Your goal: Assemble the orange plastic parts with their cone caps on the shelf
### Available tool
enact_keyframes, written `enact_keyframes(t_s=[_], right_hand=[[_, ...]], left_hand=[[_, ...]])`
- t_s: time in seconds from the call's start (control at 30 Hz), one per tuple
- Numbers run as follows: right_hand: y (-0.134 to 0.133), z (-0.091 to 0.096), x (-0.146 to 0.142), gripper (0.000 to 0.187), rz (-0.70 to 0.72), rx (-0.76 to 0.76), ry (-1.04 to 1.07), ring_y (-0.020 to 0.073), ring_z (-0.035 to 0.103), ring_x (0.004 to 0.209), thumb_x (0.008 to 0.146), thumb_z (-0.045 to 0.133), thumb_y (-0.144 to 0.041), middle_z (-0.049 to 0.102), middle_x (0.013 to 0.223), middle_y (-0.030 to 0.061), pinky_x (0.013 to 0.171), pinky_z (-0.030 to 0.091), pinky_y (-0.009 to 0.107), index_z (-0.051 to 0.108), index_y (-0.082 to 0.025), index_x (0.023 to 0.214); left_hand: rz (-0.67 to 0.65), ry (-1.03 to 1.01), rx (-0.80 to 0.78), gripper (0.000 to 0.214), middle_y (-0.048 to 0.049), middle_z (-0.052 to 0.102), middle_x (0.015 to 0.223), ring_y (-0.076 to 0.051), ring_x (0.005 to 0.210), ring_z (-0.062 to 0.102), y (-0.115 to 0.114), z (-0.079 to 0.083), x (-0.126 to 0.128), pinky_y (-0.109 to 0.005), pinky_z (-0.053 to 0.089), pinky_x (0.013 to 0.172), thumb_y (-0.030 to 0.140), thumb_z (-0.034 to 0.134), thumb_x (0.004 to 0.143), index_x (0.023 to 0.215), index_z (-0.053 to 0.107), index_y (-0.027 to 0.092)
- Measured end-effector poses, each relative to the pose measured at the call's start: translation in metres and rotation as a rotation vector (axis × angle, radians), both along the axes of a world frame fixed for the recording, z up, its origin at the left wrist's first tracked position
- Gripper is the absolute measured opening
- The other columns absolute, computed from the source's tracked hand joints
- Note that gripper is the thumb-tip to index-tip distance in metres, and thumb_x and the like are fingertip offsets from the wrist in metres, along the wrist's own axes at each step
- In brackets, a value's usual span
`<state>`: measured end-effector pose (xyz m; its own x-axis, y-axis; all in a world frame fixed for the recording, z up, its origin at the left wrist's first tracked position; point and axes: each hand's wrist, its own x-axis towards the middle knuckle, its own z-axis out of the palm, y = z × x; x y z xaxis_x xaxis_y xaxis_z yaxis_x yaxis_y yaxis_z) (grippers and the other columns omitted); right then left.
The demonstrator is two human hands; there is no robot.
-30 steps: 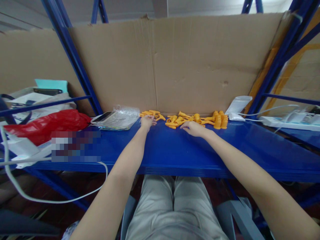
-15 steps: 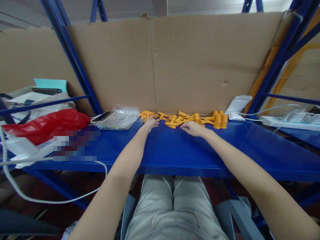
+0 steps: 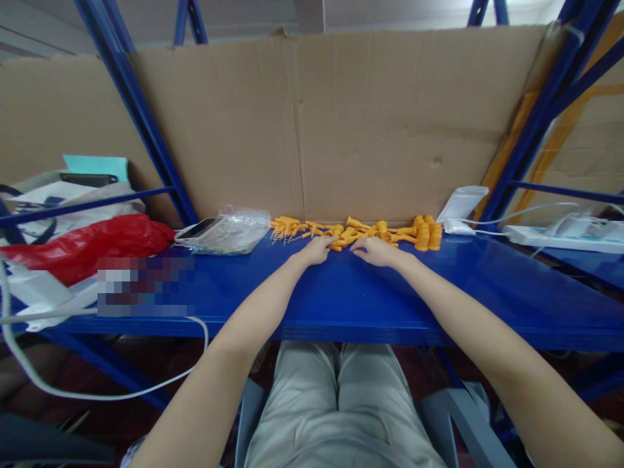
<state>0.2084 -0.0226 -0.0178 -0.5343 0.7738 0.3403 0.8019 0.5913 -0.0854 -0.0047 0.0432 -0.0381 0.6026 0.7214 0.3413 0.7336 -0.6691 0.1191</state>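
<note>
Several small orange plastic parts (image 3: 358, 233) lie in a row along the back of a blue shelf (image 3: 341, 292), against a cardboard sheet. My left hand (image 3: 318, 249) lies flat with its fingers stretched out, the tips touching the parts near the row's middle. My right hand (image 3: 376, 250) rests palm down just to its right, fingers extended toward the same parts. Neither hand grips anything. A stack of upright orange parts (image 3: 426, 234) stands at the row's right end. A thin chain (image 3: 280, 238) lies by the left end.
A clear plastic bag (image 3: 229, 229) over a phone sits left of the parts, then a red bag (image 3: 88, 240) and a white cable (image 3: 97, 390). A white pouch (image 3: 461, 203) and a power strip (image 3: 560, 237) lie to the right. Blue rack posts (image 3: 141, 123) flank the cardboard (image 3: 365, 123).
My left hand has slid to the right along the row, from the left end toward the middle, pushing orange parts together. My right hand has stayed in place.
</note>
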Motion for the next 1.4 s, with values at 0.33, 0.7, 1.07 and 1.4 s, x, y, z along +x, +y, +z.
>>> enact_keyframes(t_s=[0.33,0.7,1.07,1.4], right_hand=[[0.003,-0.002,0.002,0.026,0.003,0.004,0.006,0.0232,0.072,0.094,0.088,0.057,-0.013,0.079,0.101,0.0064,0.089,0.054,0.035,0.079,-0.021,0.097],[-0.002,0.000,0.003,0.052,-0.151,0.190,0.106,0.0300,0.055,0.130,0.089,0.054,-0.020,0.059,0.142,0.0157,0.105,0.046,0.048,0.056,-0.017,0.142],[-0.003,0.008,0.013,0.039,-0.283,0.358,0.166,0.0342,0.051,0.126,0.086,0.049,-0.019,0.066,0.130,0.0147,0.108,0.030,0.067,0.066,-0.022,0.122],[-0.009,0.014,0.016,0.040,-0.269,0.474,0.104,0.0322,0.053,0.121,0.084,0.043,-0.012,0.072,0.113,0.0112,0.116,0.013,0.070,0.069,-0.023,0.111]], left_hand=[[0.209,-0.052,0.087,0.030,-0.0118,0.071,0.120,-0.025,0.115,0.065,-0.025,0.016,0.005,-0.036,0.050,0.099,0.010,0.051,0.089,0.114,0.066,0.019],[-0.030,-0.298,0.234,0.036,-0.0081,0.074,0.102,-0.021,0.102,0.066,-0.024,0.029,0.003,-0.034,0.049,0.095,0.002,0.046,0.082,0.101,0.072,0.018],[-0.275,-0.237,0.337,0.038,-0.0075,0.070,0.127,-0.022,0.128,0.057,-0.052,0.029,0.029,-0.048,0.032,0.115,0.007,0.048,0.089,0.113,0.072,0.024],[-0.251,-0.235,0.187,0.041,-0.0112,0.063,0.139,-0.026,0.133,0.055,-0.058,0.028,0.027,-0.046,0.040,0.114,0.038,0.054,0.095,0.132,0.060,0.021]])
